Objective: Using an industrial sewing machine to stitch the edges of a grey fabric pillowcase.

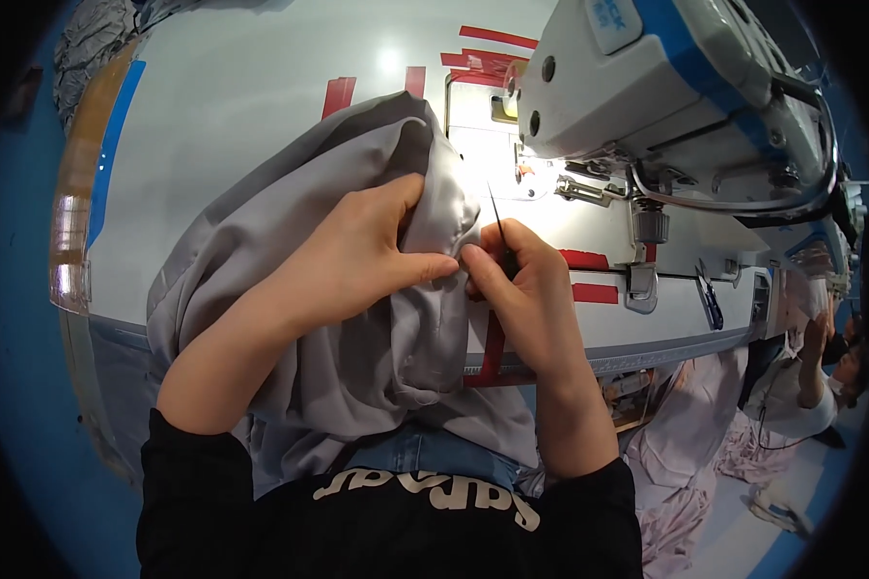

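Note:
A large piece of smooth grey fabric is bunched over the sewing table and hangs over its front edge onto my lap. My left hand lies on it, with thumb and fingers closed on a fold near its right edge. Close beside it, my right hand is closed, thumb and forefinger pinched at the fabric's edge. From that hand a thin dark pointed tool sticks up; its exact kind is hidden by the fingers. The white and blue sewing machine stands just beyond, its needle area brightly lit.
Thread snips lie on the table at the right. Red tape strips mark the white tabletop. A measuring scale runs along the front edge. Pale pink fabric hangs at the right, near another person.

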A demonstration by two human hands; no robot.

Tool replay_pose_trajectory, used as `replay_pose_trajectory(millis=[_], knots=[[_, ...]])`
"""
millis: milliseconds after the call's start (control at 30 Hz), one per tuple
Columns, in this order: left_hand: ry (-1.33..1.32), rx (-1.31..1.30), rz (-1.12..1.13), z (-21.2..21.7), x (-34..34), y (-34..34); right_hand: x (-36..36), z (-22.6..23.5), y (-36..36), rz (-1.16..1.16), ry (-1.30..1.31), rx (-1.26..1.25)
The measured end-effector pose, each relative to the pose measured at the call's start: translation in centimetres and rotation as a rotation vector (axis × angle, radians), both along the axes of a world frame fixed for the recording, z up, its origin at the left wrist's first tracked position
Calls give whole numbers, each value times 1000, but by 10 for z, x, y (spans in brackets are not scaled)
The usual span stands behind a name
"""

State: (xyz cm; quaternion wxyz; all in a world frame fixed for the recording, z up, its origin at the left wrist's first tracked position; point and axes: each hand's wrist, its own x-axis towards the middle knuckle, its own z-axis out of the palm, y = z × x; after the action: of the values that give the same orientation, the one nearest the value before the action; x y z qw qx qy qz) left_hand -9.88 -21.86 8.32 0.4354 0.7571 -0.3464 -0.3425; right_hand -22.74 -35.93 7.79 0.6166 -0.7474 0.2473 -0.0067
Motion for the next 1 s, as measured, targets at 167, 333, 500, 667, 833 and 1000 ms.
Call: replay_pose_trajectory(millis=[167, 333, 500, 667, 833, 1000], knots=[[391, -165, 109, -18, 4, 2, -8, -1, -2, 36, 29, -246], [470, -211, 112, -23, 6, 4, -28, 2, -3, 140, -169, -642], [517, -203, 114, -16, 5, -2, -38, -6, -7, 213, -350, -948], [518, -205, 104, -20, 7, 0, -38, -12, -8, 193, -401, -1001], [525, -211, 107, -22, 7, 1, -38, -14, -6, 181, -401, -1001], [529, -202, 103, -22, 7, 1, -39, -14, -7, 175, -400, -998]])
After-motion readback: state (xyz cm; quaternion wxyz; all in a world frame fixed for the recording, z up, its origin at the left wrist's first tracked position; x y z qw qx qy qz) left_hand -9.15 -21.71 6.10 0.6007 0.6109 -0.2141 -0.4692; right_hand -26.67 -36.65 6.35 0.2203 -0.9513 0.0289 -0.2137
